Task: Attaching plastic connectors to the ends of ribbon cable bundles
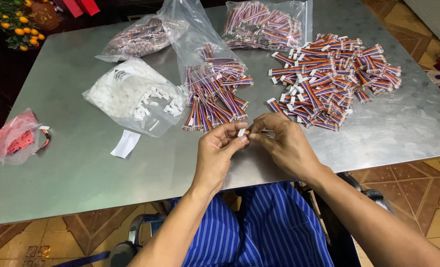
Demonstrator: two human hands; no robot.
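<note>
Both hands meet over the near edge of the steel worktop. The left hand pinches a small white connector between thumb and fingertips; the right hand, fingers closed, grips the short striped cable running into it. The cable looks light and limp, its thin wires easily kinked, so it is best held at the rigid plastic end, which appears small and likely slippery. Just beyond the hands lies an open bag of cables; to the right, a loose heap of finished cables. Left of the bag sits a bag of white connectors, with a paper slip near it and a red bag at far left
</note>
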